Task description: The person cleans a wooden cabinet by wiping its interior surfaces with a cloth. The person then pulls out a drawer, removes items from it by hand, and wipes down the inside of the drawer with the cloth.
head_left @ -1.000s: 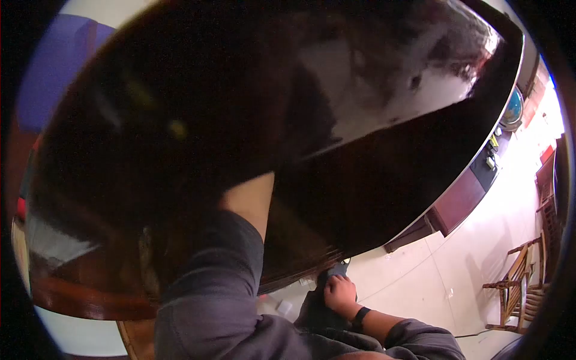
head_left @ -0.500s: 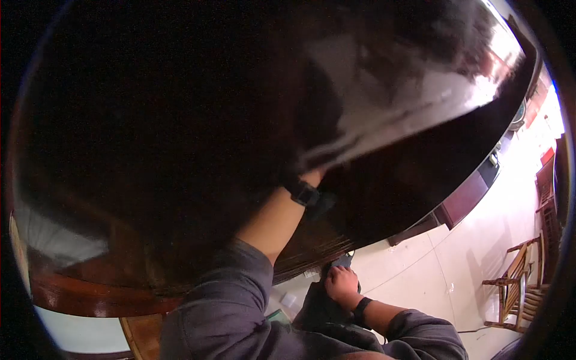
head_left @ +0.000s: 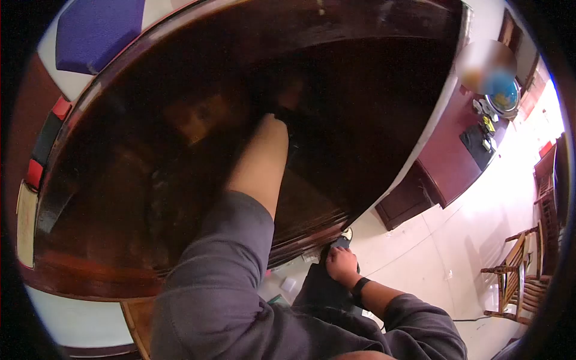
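Observation:
My left arm [head_left: 261,159] reaches into the shadowed recess of a dark brown wooden piece of furniture [head_left: 360,66]. A dark band circles that wrist. Beyond it my left hand [head_left: 291,95] shows only as a dim shape, its fingers lost in the dark; whether it holds anything I cannot make out. A faint brownish patch [head_left: 204,117] lies in the shadow left of the hand. My right hand [head_left: 341,264] rests on my dark-trousered knee [head_left: 318,288], fingers laid over it and holding nothing. A black band [head_left: 360,287] is on the right wrist.
At the upper left are a purple object [head_left: 99,33] and red, black and cream book-like items [head_left: 27,225]. On the right stands a reddish-brown desk [head_left: 447,162] with a globe [head_left: 501,90] and small items. A wooden chair [head_left: 513,276] stands on the pale tiled floor [head_left: 420,264].
The glossy, reflective panel that filled the upper view is gone, and the dark recess shows. My left forearm reaches farther up in the view. The right hand stays on the knee.

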`<state>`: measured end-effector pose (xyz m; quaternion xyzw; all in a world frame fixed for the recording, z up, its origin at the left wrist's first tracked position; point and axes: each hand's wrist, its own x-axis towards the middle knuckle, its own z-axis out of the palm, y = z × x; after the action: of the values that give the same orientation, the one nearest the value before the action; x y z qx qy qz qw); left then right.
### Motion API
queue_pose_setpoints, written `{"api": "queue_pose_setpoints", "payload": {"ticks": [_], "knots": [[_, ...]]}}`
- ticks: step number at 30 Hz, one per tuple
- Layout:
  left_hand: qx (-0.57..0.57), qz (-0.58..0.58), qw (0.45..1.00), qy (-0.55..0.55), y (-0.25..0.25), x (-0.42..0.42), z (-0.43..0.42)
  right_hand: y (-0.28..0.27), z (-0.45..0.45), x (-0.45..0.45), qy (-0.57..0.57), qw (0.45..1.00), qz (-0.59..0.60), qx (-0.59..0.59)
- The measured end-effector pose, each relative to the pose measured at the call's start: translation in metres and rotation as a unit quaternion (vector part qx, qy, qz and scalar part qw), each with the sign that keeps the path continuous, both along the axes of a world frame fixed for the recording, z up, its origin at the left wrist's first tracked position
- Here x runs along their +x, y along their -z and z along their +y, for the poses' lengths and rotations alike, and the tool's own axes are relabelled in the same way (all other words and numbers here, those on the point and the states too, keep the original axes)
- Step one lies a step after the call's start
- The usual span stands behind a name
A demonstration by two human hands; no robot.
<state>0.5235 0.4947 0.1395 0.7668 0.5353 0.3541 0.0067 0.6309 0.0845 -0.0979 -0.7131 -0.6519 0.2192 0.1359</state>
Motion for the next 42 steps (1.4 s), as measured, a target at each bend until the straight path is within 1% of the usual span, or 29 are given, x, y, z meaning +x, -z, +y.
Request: {"api": "queue_pose_setpoints", "payload": {"ticks": [5,9,11,12,14,15,16,17,18,19,20,21,23,24,26,27,28,29,31,32,33,34,35,36,37,38,39,41,42], "knots": [[0.0,0.028,1.0,0.001,0.004,-0.008,0.024,-0.004,-0.002,0.001,0.013,1.0,0.02,0.011],[-0.012,0.086,0.996,0.014,0.008,-0.021,0.024,-0.001,0.006,0.006,0.012,1.0,0.019,0.003],[-0.017,0.154,0.988,0.023,0.014,-0.022,0.013,0.01,0.009,0.006,0.01,1.0,0.002,-0.002],[-0.013,0.213,0.977,0.025,0.018,-0.019,0.002,0.005,0.011,0.005,0.01,1.0,0.017,-0.01],[-0.003,0.382,0.924,0.028,0.026,-0.002,-0.034,-0.002,0.015,0.001,0.002,1.0,0.017,-0.012],[-0.021,0.394,0.918,0.04,0.027,0.004,-0.061,0.002,0.016,-0.001,-0.005,1.0,0.009,-0.016],[-0.056,0.363,0.928,0.057,0.023,0.01,-0.089,0.003,0.017,-0.003,-0.01,1.0,0.008,-0.014],[-0.138,0.193,0.968,0.087,0.007,0.01,-0.128,0.004,0.018,-0.004,-0.014,1.0,0.006,-0.01],[-0.198,0.009,0.973,0.115,-0.01,0.01,-0.167,0.008,0.018,-0.007,-0.012,1.0,-0.006,-0.006],[-0.261,-0.171,0.941,0.135,-0.022,0.01,-0.195,0.007,0.016,-0.009,-0.011,1.0,-0.005,0.005],[-0.249,-0.222,0.932,0.145,-0.027,0.012,-0.21,0.005,0.015,-0.01,-0.012,1.0,-0.005,-0.006],[-0.28,-0.268,0.897,0.211,-0.026,0.008,-0.21,0.003,0.015,-0.01,-0.013,1.0,-0.007,-0.014],[-0.33,-0.353,0.808,0.337,-0.025,-0.003,-0.201,0.004,0.01,-0.011,0.001,0.999,-0.03,-0.016],[-0.321,-0.406,0.786,0.337,-0.032,-0.003,-0.207,0.005,0.01,-0.011,0.008,0.999,-0.039,-0.015],[-0.33,-0.452,0.746,0.361,-0.037,-0.008,-0.221,0.007,0.004,-0.007,0.02,0.999,-0.034,-0.011],[-0.332,-0.473,0.726,0.372,-0.04,-0.008,-0.226,0.008,0.004,-0.004,0.026,0.999,-0.03,-0.007],[-0.315,-0.404,0.789,0.34,-0.035,-0.007,-0.239,0.007,0.003,0.0,0.032,0.999,-0.013,-0.006],[-0.303,-0.38,0.802,0.348,-0.026,-0.008,-0.252,0.008,0.002,0.003,0.035,0.999,-0.006,-0.015],[-0.334,-0.401,0.781,0.343,-0.015,-0.013,-0.285,0.007,-0.001,0.009,0.039,0.999,0.005,-0.035],[-0.331,-0.394,0.796,0.319,-0.003,-0.017,-0.296,0.001,-0.005,0.012,0.051,0.998,0.022,-0.028],[-0.326,-0.386,0.811,0.296,0.01,-0.023,-0.305,-0.001,-0.006,0.016,0.078,0.991,0.105,0.013],[-0.351,-0.421,0.778,0.307,0.017,-0.027,-0.317,-0.001,-0.009,0.021,0.104,0.975,0.188,0.051],[-0.356,-0.415,0.785,0.292,0.023,-0.032,-0.331,0.001,-0.015,0.024,0.129,0.951,0.269,0.086],[-0.36,-0.407,0.792,0.279,0.029,-0.037,-0.342,-0.011,-0.02,0.03,0.117,0.94,0.303,0.107],[-0.363,-0.399,0.799,0.266,0.035,-0.041,-0.35,-0.031,-0.026,0.031,0.088,0.911,0.375,0.148],[-0.365,-0.375,0.806,0.277,0.048,-0.045,-0.35,-0.059,-0.032,0.03,0.058,0.875,0.443,0.189],[-0.356,-0.361,0.807,0.303,0.046,-0.043,-0.355,-0.085,-0.036,0.029,0.026,0.83,0.507,0.23],[-0.34,-0.331,0.807,0.352,0.041,-0.042,-0.368,-0.141,-0.042,0.016,-0.01,0.852,0.44,0.282],[-0.298,-0.228,0.843,0.385,0.031,-0.041,-0.373,-0.155,-0.044,0.012,-0.028,0.861,0.404,0.308]]}}
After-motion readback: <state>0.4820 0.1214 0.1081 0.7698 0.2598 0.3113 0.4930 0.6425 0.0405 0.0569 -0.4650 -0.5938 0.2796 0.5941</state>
